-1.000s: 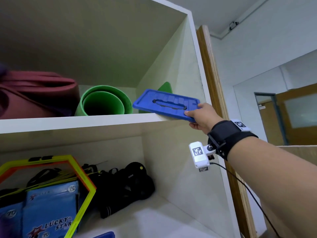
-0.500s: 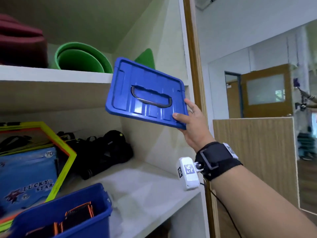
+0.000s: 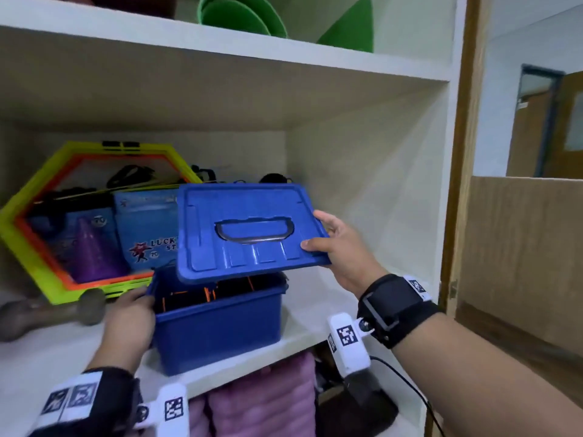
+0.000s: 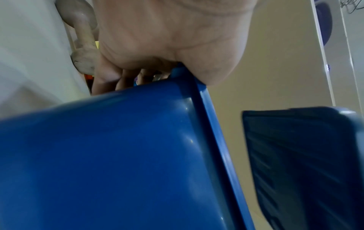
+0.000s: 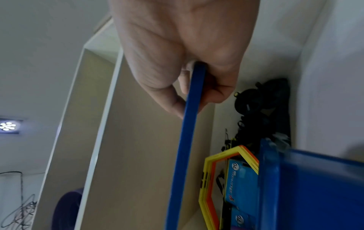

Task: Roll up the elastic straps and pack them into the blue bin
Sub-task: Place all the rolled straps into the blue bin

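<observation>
The blue bin (image 3: 217, 332) stands on the middle shelf, with rolled black-and-orange straps (image 3: 189, 298) inside. My left hand (image 3: 131, 320) grips the bin's left rim (image 4: 199, 93), thumb over the edge and fingers on the outer wall. My right hand (image 3: 340, 250) pinches the right edge of the blue lid (image 3: 249, 231), thumb on top and fingers beneath. The lid hovers tilted just above the bin, its handle recess facing me. In the right wrist view the lid's edge (image 5: 187, 140) runs between thumb and fingers.
A yellow-orange hexagonal frame (image 3: 41, 197) and blue packages (image 3: 145, 225) lean behind the bin. A grey dumbbell (image 3: 47, 313) lies at the left. Black gear (image 5: 262, 105) sits in the back corner. Green mats (image 3: 239, 14) lie on the shelf above, pink rolls (image 3: 265, 398) below.
My right hand has brought the lid down from the top shelf to just above the bin. My left hand has come into view on the bin's left rim.
</observation>
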The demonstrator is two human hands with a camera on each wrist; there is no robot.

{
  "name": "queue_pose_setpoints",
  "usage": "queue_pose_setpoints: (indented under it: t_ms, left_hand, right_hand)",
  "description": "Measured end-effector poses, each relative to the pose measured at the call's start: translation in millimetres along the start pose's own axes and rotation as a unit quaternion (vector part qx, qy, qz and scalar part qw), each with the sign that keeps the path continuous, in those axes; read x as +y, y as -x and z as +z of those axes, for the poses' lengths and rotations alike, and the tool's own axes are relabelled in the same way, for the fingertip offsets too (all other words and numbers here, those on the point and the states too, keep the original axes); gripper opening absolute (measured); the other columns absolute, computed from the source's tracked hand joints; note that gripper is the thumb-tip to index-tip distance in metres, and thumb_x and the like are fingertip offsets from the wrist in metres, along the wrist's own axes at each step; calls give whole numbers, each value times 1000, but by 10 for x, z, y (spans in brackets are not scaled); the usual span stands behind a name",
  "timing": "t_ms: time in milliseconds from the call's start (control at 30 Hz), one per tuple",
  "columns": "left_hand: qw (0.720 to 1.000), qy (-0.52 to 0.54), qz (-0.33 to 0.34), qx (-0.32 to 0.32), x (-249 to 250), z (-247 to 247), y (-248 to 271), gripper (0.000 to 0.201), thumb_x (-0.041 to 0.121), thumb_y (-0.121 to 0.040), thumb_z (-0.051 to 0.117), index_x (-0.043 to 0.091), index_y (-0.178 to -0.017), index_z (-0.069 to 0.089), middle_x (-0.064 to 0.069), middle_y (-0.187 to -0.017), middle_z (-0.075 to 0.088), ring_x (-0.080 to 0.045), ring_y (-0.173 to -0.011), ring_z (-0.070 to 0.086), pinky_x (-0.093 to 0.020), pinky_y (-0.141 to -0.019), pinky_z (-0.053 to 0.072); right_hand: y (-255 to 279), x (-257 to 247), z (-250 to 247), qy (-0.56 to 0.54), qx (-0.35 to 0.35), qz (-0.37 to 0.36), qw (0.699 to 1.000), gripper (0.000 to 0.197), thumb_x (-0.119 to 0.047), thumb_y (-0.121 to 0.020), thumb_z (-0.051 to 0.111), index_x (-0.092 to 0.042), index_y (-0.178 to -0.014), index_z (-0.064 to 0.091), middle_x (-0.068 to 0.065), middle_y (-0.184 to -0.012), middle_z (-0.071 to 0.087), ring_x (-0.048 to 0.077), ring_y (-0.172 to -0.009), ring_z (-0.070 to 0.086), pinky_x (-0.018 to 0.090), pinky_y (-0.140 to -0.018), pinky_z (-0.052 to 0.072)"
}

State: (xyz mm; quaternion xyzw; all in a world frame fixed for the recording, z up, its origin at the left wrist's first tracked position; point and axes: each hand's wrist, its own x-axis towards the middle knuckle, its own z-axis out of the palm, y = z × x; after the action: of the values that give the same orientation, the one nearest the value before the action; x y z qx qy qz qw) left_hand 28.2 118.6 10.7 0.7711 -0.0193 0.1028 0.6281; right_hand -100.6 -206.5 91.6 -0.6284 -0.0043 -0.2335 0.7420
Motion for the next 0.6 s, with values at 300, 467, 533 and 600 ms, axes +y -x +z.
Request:
queue_pose_setpoints:
  t_ms: [300, 467, 533, 600]
  left_hand:
    - [991, 129, -43, -6, 132, -25, 388, 28, 35, -87, 46, 29, -83, 73, -3, -86, 73, -26, -84, 62, -39, -72, 44]
    - [983, 170, -68, 0, 160, -41, 481, 32, 31, -101, 36, 19, -101, 65, -4, -87, 67, -24, -78, 57, -31, -62, 45]
    - [986, 153, -61, 5, 216, -60, 521, 33, 36, -100, 40, 22, -89, 68, -3, -83, 69, -23, -75, 58, -34, -65, 46]
    - [991, 125, -41, 8, 225, -59, 525, 32, 33, -96, 46, 22, -78, 70, -5, -81, 67, -23, -74, 56, -39, -67, 45]
  right_hand:
    - [-241, 341, 532, 130, -24, 136, 982, 71, 6, -75, 72, -16, -139, 49, 12, -116, 67, 22, -80, 63, 29, -62, 45]
    - [-297, 341, 586, 162, -36, 151, 975, 52, 6, -80, 70, -15, -124, 52, 3, -87, 62, 16, -70, 58, 25, -57, 41]
    - [-300, 345, 603, 195, -39, 140, 970, 47, 2, -80, 72, -11, -122, 54, 5, -88, 62, 17, -73, 58, 26, -59, 43]
    - [-300, 361, 628, 247, -43, 120, 961, 57, -7, -78, 77, -5, -130, 54, 12, -106, 66, 24, -88, 64, 32, -70, 51]
